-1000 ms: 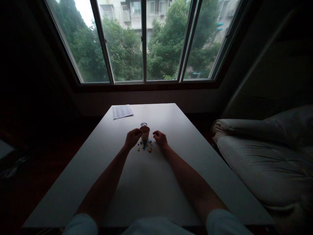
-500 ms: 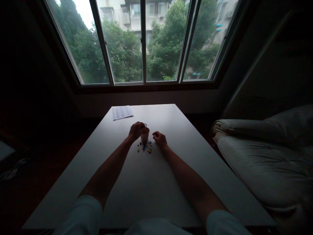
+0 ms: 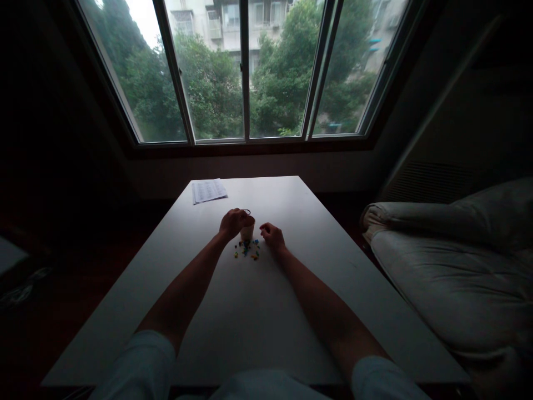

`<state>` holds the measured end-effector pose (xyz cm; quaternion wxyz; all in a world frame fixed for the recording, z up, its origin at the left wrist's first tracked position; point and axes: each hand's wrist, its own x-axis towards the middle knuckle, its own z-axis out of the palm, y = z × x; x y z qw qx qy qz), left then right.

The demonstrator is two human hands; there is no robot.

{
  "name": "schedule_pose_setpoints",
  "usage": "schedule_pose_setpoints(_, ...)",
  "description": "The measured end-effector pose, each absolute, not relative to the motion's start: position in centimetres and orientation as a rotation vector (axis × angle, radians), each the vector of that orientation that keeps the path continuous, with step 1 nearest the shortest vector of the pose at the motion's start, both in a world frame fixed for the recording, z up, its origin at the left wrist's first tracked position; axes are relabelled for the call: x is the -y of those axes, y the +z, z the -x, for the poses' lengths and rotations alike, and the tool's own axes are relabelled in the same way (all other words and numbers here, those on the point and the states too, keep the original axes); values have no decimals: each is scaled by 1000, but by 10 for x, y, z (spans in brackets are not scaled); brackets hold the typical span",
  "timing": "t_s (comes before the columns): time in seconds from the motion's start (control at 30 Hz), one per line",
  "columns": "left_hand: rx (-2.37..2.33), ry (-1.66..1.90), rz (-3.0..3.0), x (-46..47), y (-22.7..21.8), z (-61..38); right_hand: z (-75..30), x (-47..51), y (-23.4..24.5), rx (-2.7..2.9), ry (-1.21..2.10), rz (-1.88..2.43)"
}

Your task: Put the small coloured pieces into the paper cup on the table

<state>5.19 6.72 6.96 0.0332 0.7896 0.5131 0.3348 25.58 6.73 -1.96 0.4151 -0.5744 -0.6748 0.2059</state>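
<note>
— Well, what moved in the last second?

— Only the left hand [image 3: 233,222]; a second ago it sat beside the paper cup [image 3: 249,233], level with the rim, and now it lies over the cup's left side and top, covering much of the mouth; the cup itself has stayed put, near the middle of the table [image 3: 250,322], a little toward the far edge.

— Is that hand gripping anything?

— Its fingers are bent down and drawn narrow over the rim; whether they clasp the cup or pinch something small, I cannot tell; the room is too dim.

— And the right hand [image 3: 271,236]?

— Unchanged; a loose curl resting on the table just right of the cup, fingers tucked in; nothing shows between them.

— What lies below the cup?

— A scatter of small coloured pieces [image 3: 247,248], blue, yellow and green, on the near side of the cup between the two hands; the heap looks the same as before.

— Any writing to read?

— A printed sheet [image 3: 208,190] lies at the far left corner of the table, with rows of text too small to make out; the cup shows no label or brand; a small dark ring [image 3: 246,211] sits just beyond the cup.
</note>
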Motion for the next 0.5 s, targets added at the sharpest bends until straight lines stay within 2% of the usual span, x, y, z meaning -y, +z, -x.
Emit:
schedule_pose_setpoints(0.3,-1610,1037,-2410,-64,71,-51,-257,-66,-17,1710,461,1475)
schedule_pose_setpoints(0.5,-1602,1230,-2350,-51,60,-44,-256,-61,-5,1947,417,1475)
